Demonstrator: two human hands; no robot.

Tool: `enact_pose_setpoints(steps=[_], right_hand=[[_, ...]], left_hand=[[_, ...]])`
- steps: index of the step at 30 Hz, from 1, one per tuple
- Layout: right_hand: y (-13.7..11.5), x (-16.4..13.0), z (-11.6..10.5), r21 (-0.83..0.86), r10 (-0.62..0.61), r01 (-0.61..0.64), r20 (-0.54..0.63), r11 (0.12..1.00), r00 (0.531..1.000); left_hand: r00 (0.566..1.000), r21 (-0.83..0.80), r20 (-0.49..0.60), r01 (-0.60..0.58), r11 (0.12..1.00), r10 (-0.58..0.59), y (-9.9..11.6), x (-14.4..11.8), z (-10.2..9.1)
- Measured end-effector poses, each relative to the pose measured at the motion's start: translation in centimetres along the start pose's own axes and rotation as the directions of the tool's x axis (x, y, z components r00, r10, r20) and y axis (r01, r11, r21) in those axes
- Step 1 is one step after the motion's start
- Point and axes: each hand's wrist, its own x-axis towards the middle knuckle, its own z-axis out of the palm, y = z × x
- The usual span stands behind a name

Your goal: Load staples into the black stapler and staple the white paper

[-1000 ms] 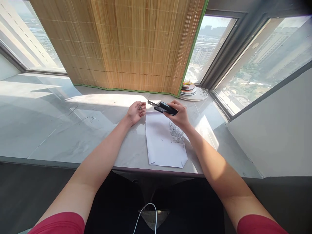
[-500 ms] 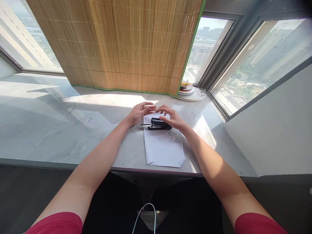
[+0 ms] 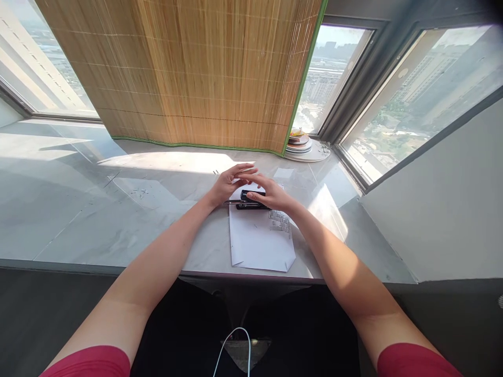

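Observation:
A black stapler lies across the upper part of a white sheet of paper, its silver metal piece sticking out to the left. My right hand is over the stapler's right part and hides it, thumb across the black body and fingers stretched to the left. Beyond the metal piece is my left hand, with its fingers extended and apart, pointing right. The fingertips of both hands overlap in view; whether they touch I cannot tell. Rows of loose staples are on the paper's right side.
Grey marble-look sill runs along the windows. Scattered staples lie on its left part. A bamboo blind hangs at the back, with stacked plates beside its lower right corner. A white cable loops below the edge.
My right hand has moved left, covering more of the stapler, and its fingers now overlap those of my left hand. My left hand has shifted slightly to the right.

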Motion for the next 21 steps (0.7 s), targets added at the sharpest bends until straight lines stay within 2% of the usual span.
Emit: enact_pose_setpoints(steps=[8, 12, 16, 19, 21], right_hand=[[0.5, 0.1, 0.1, 0.011, -0.003, 0.004, -0.031, 1.0, 1.0], [0.6, 0.0, 0.2, 0.002, 0.035, -0.035, -0.055, 0.999, 0.998], [0.4, 0.3, 0.2, 0.036, 0.083, -0.08, -0.12, 0.996, 0.989], [1.7, 0.2, -0.8, 0.047, 0.172, -0.166, -0.199, 0.985, 0.965], [3.7, -0.5, -2.2, -0.021, 0.268, -0.289, -0.319, 0.957, 0.909]], left_hand=[[1.0, 0.069, 0.013, -0.02, 0.997, 0.019, 0.5, -0.1, 0.1], [0.999, 0.083, 0.026, -0.024, 0.996, 0.022, 0.6, -0.2, 0.1], [0.996, 0.133, 0.017, -0.085, 0.987, 0.084, 0.8, -0.1, 0.2], [0.988, 0.279, -0.084, -0.099, 0.955, 0.127, 0.7, -0.1, -0.4], [0.958, 0.447, -0.252, -0.013, 0.894, 0.14, 0.3, -0.1, -1.5]])
